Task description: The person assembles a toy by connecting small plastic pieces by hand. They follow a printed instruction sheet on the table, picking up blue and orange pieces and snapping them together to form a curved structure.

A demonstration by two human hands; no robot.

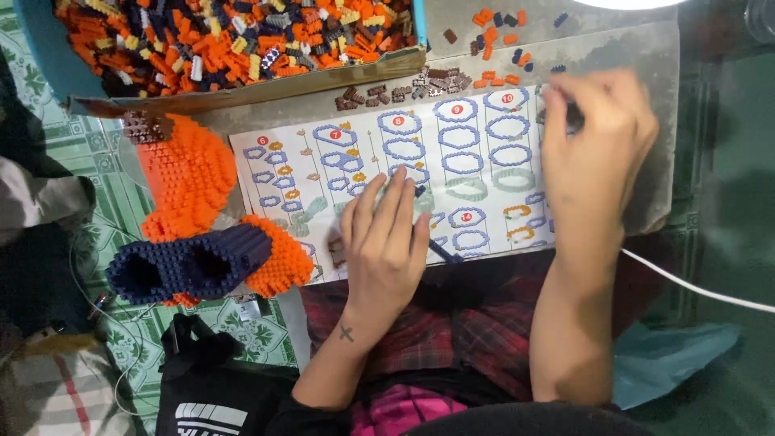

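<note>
A person sits with a grey board (646, 194) across the lap, serving as a desk, and on it lies a printed instruction sheet (452, 153) showing rows of ring-shaped building steps. The left hand (387, 242) rests flat on the near edge of the sheet, fingers spread and slightly curled, with a dark blue piece showing at its fingertips; whether it pinches that piece cannot be told. The right hand (593, 153) is at the sheet's far right corner, fingers drawn together over something small and dark, apparently a tiny brick, though the grip itself is blurred.

Off the board's left edge stands a part-built model (198, 218) of small bricks: a large orange body with a dark blue double-tube section (190, 266) at its near end. It looks well advanced, yet the sheet shows many steps, so how much is left cannot be read off.

Along the far edge sits a cardboard tray (242, 85) heaped with orange, dark blue, white and brown bricks. Loose brown bricks (404, 87) and a few orange ones (496, 40) lie scattered beyond the sheet. A white cable (694, 287) runs off the right edge.
</note>
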